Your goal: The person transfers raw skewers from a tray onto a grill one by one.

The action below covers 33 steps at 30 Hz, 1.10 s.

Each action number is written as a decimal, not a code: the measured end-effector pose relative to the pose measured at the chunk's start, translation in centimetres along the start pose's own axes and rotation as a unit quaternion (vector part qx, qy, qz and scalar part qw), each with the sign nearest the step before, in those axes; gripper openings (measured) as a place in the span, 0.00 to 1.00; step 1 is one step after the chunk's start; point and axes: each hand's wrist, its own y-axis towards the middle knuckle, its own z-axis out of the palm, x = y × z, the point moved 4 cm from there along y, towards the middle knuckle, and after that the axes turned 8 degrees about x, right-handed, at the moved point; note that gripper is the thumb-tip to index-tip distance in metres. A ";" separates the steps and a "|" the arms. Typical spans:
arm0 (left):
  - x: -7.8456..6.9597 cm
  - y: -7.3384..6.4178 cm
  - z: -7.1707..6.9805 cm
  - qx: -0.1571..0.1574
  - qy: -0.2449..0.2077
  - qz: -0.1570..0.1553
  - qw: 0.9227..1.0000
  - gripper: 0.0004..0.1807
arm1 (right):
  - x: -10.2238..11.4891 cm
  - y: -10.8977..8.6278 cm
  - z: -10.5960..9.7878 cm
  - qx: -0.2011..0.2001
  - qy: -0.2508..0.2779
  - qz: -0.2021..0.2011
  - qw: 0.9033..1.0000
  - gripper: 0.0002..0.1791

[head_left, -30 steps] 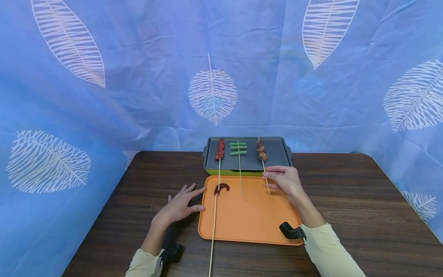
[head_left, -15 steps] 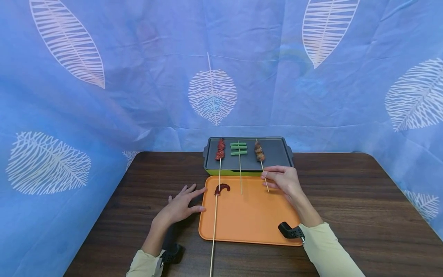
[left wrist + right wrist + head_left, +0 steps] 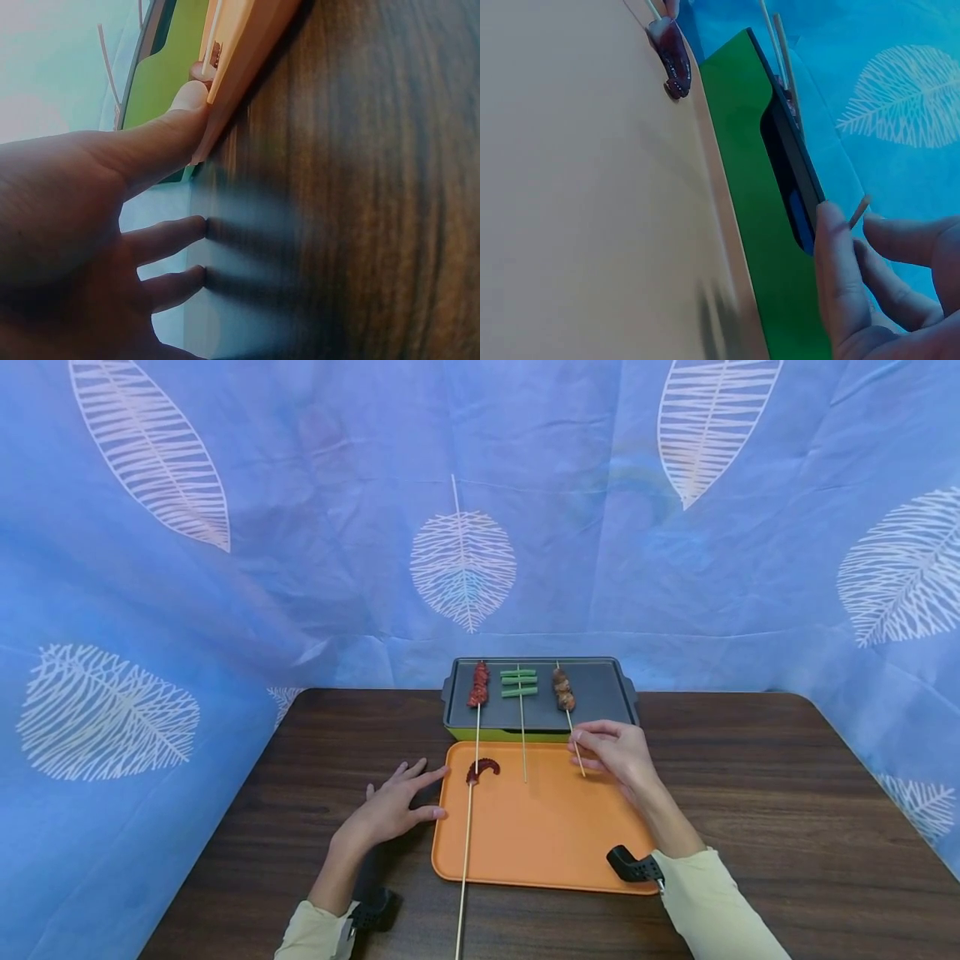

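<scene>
My right hand (image 3: 617, 756) pinches the stick of a brown meat skewer (image 3: 564, 689), whose meat lies on the dark grill plate (image 3: 600, 693). In the right wrist view the stick's end (image 3: 861, 210) shows between the fingertips. My left hand (image 3: 386, 806) is spread at the left of the orange tray (image 3: 540, 835), thumb and index finger touching its edge. Also on the plate are a red meat skewer (image 3: 477, 685) and a green vegetable skewer (image 3: 518, 681); their sticks reach over the tray. A dark red tentacle skewer (image 3: 483, 767) lies on the tray's left side.
The grill's green base (image 3: 465, 734) stands directly behind the tray. The tentacle skewer's long stick (image 3: 462, 893) crosses the tray's front edge. A brown wooden table (image 3: 750, 793) lies under everything, and a blue leaf-patterned cloth (image 3: 337, 527) hangs behind it.
The brown meat skewer has shifted slightly left on the grill plate, its stick still in my right hand. My left hand stays at the tray's edge.
</scene>
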 end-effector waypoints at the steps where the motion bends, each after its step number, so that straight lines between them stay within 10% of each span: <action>1: 0.0 0.0 0.0 0.001 -0.002 0.000 1.000 0.38 | 0.0 -0.1 0.0 0.002 -0.001 -0.004 1.000 0.20; 18: 0.2 0.1 0.2 0.000 -0.001 0.008 1.000 0.38 | 2.3 -4.1 -0.5 -0.009 -0.248 -0.068 0.966 0.19; 33: -0.1 0.0 0.1 -0.002 0.000 0.002 1.000 0.38 | 2.8 -6.4 1.0 0.090 -0.173 -0.088 0.977 0.15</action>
